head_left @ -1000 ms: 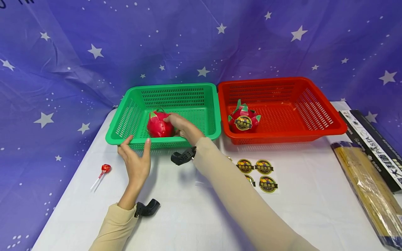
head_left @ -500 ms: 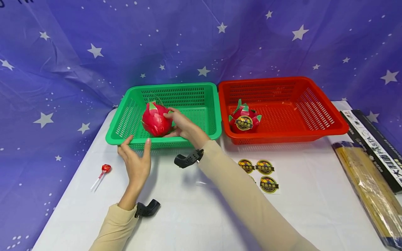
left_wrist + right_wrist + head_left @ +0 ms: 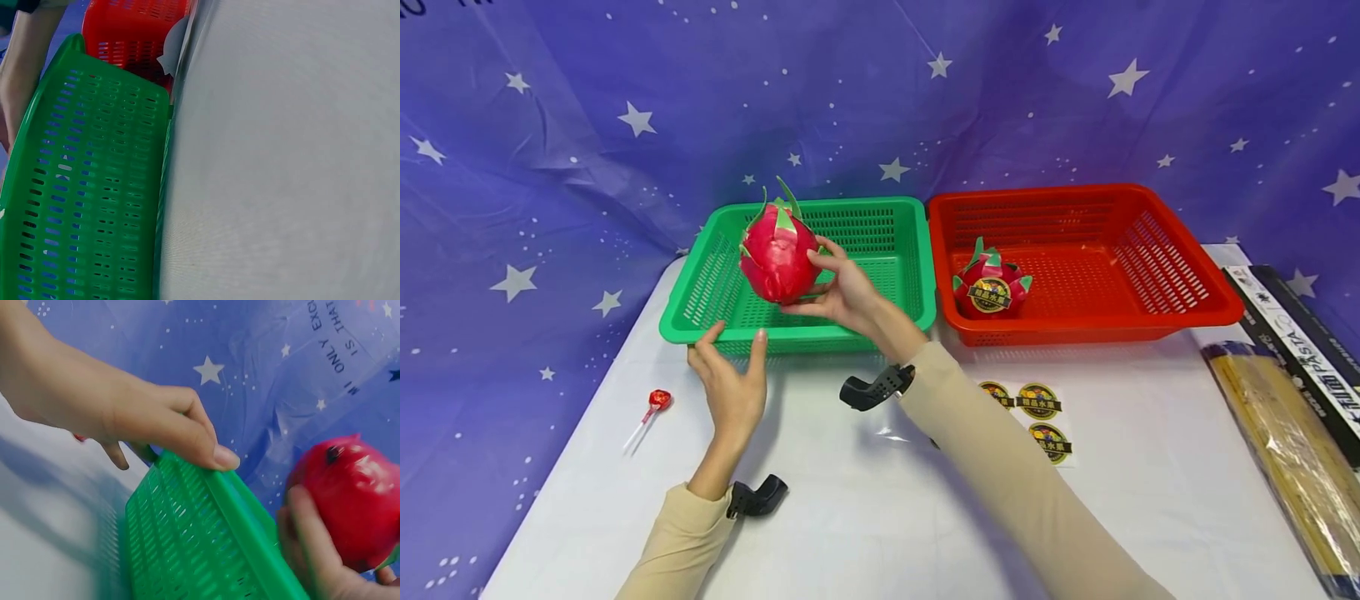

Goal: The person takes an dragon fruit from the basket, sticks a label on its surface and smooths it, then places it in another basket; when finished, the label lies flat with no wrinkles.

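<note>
A: There it was, your right hand [image 3: 850, 296], thumb and fingers bent round the side of a red dragon fruit [image 3: 780, 258], a firm hold!

B: And you had that fruit raised over the green basket [image 3: 805, 335], toward its left half, green leaf tips pointing up.

A: Your left hand [image 3: 730, 396], meanwhile, was at the basket's front rim, thumb and forefinger spread wide, thumb touching the edge. Whether the other fingers curled under it, I couldn't tell.

B: Just to the right of that sat the red basket [image 3: 1097, 329], and look what you had in its near left corner: a second dragon fruit [image 3: 989, 270], a round black-and-gold label [image 3: 989, 295] facing you!

A: In front of the red basket lay a sheet of round stickers [image 3: 1038, 402], partly covered by your right sleeve [image 3: 1022, 483].

B: Away to your left, a red lollipop [image 3: 659, 399] on the white surface [image 3: 820, 533]; far over to your right, a clear pack of pasta [image 3: 1277, 450] alongside a black-and-white box [image 3: 1315, 358].

A: And behind it all hung a purple, star-printed backdrop [image 3: 700, 83]!
</note>
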The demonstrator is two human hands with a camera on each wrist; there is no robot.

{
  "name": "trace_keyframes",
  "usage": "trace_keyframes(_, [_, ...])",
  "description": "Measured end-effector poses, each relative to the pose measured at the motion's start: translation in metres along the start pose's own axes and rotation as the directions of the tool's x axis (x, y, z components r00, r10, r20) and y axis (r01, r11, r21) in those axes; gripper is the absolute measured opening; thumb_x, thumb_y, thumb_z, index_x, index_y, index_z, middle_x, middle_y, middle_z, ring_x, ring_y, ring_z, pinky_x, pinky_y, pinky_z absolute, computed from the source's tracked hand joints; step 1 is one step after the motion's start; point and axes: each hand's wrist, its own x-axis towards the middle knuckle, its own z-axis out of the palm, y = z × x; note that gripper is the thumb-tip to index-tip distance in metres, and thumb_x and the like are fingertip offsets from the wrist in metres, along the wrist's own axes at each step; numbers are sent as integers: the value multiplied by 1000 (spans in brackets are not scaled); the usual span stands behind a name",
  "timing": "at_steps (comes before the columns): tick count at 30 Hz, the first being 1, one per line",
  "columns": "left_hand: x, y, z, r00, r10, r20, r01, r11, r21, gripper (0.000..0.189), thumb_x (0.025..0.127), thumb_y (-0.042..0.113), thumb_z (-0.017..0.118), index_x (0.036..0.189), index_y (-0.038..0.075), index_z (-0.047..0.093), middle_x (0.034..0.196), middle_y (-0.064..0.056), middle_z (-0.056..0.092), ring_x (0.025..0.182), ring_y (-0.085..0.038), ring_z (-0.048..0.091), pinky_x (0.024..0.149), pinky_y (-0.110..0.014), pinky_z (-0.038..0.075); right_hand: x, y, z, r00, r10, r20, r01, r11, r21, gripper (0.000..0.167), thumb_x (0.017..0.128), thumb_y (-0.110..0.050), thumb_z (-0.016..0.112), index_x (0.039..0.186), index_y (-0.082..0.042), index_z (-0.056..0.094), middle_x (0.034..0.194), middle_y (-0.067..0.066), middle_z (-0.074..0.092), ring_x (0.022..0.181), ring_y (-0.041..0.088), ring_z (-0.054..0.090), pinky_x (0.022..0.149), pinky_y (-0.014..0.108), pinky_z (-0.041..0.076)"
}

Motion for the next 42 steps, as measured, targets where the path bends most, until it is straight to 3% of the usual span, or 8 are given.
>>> trace_keyframes(5, [-1,2,2,1000,2,4,-2,1000,-9,65,82,48,59,130,14,31,135,-18,21,124,-32,31,97,-52,31,-22,-6,1,993,-67,100,63,997,48,37,92,-23,46,125,-38,37,134,17,30,121,42,37,94,55,39])
trace_keyframes(17, [-1,0,0,1000,-23,11,23,1000,-8,65,83,49,57,132,16,30,138,-17,17,126,-32,30,96,-53,31,-98,-16,3,946,-170,277,209,971,-119,45,95,-21,33,135,-39,22,143,10,25,125,43,35,92,57,38])
trace_keyframes(25, [-2,1,1,1000,-8,2,8,1000,-9,65,83,48,58,131,14,32,137,-19,18,122,-36,33,90,-53,34,-158,-19,-10,936,-156,316,234,945,-228,52,96,-17,26,139,-39,9,145,9,18,126,42,34,90,53,43])
trace_keyframes(33, [-2,0,1,1000,8,0,-8,1000,-14,64,83,47,58,131,14,31,139,-19,17,125,-34,31,93,-54,33,-206,-12,-41,920,-175,351,297,895,-333,56,95,-10,27,140,-30,1,145,10,7,128,37,31,86,54,46])
trace_keyframes(37, [-2,-1,2,1000,16,-4,-16,1000,-11,64,83,47,58,131,14,31,138,-20,18,125,-34,31,94,-54,33,-227,-1,-57,931,-133,340,273,871,-408,56,96,-10,26,141,-26,-2,142,18,7,127,30,37,88,52,46])
trace_keyframes(42, [-1,-1,3,1000,19,-4,-19,1000,-13,63,84,46,57,131,13,32,136,-20,19,124,-33,31,94,-52,33,-249,22,-74,969,-32,246,143,883,-448,56,98,-14,28,141,-29,-4,138,26,13,121,26,44,89,47,47])
